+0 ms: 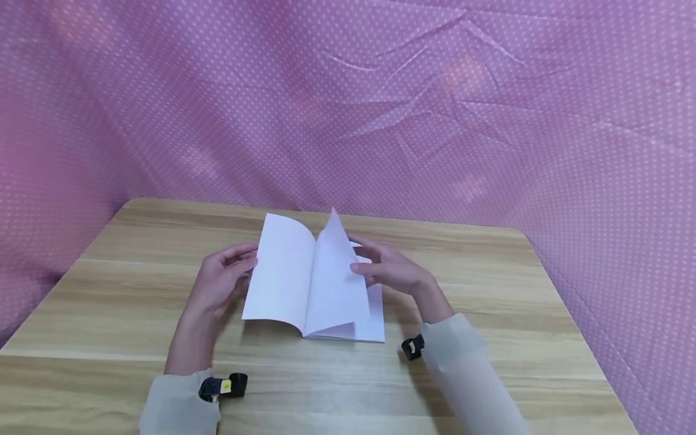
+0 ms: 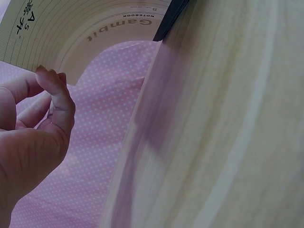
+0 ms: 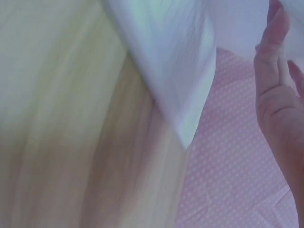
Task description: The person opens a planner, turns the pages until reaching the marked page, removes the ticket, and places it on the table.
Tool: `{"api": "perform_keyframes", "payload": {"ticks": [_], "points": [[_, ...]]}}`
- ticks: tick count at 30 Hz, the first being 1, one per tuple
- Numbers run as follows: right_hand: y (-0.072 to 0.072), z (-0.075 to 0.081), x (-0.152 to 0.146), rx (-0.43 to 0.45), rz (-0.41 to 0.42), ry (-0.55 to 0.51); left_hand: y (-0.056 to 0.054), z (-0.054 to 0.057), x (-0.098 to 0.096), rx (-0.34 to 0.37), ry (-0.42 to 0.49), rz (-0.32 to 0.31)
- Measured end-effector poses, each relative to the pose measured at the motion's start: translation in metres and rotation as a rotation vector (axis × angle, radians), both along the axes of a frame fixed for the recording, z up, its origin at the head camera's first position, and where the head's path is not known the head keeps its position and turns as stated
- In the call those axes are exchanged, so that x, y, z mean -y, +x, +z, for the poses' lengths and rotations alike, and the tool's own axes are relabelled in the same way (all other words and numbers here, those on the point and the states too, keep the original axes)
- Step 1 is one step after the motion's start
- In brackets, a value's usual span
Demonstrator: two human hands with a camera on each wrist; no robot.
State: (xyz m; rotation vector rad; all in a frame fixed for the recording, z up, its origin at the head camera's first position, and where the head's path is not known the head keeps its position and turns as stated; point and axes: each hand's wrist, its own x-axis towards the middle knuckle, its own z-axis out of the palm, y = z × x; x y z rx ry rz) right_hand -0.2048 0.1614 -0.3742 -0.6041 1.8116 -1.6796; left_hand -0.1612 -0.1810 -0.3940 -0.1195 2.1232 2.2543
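A notebook (image 1: 280, 272) with white pages lies open at the middle of the table, its left half raised and bowed. My left hand (image 1: 220, 278) pinches the outer edge of that left half, thumb in front and fingers behind. In the left wrist view the tan cover (image 2: 114, 28) shows printed lettering, "Gambit" and "NOTEBOOK", with the left hand (image 2: 42, 118) at its edge. My right hand (image 1: 391, 266) holds a lifted page (image 1: 337, 278) by its outer edge, thumb on the near face, other fingers partly hidden behind it. Under that page, the right half (image 1: 375, 314) rests on the table.
The wooden table (image 1: 136, 302) has rounded far corners. Pink polka-dot cloth (image 1: 326, 121) hangs behind it and along both sides. A black wrist camera (image 1: 223, 386) sits at the left sleeve, another black camera (image 1: 413, 347) at the right sleeve.
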Motion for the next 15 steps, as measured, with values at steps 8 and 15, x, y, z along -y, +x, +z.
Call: {"api": "perform_keyframes", "payload": {"ticks": [8, 15], "points": [[0.006, 0.008, 0.027, 0.044, -0.029, -0.073, 0.000, 0.001, 0.000, 0.002, -0.008, -0.003], [0.006, 0.010, 0.051, 0.097, -0.110, -0.129, -0.002, 0.001, -0.001, -0.004, -0.005, -0.011]]}}
